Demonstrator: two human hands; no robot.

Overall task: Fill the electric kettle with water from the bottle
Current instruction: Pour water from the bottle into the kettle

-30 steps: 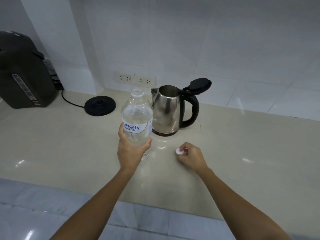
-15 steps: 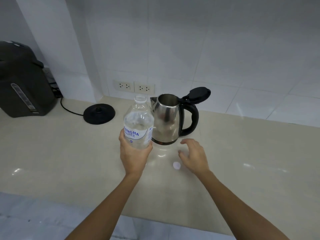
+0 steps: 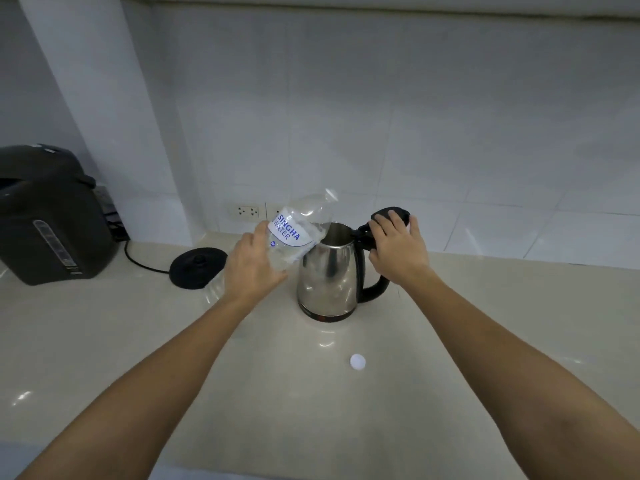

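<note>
A steel electric kettle (image 3: 327,278) with a black handle stands on the beige counter, its black lid (image 3: 389,213) flipped open. My left hand (image 3: 251,268) grips a clear water bottle (image 3: 294,233) with a blue and white label, tilted right with its open neck over the kettle's mouth. My right hand (image 3: 398,249) rests on the top of the handle and the raised lid. The white bottle cap (image 3: 357,361) lies on the counter in front of the kettle.
The kettle's round black base (image 3: 197,268) sits left of the kettle, its cord running to the wall. A dark hot-water dispenser (image 3: 48,216) stands at the far left. Wall sockets (image 3: 247,212) are behind the bottle. The counter's front edge (image 3: 104,455) runs below my arms.
My left hand has lifted the bottle and tipped it toward the kettle's mouth. My right hand let go of the cap on the counter and moved up to the kettle's handle and lid.
</note>
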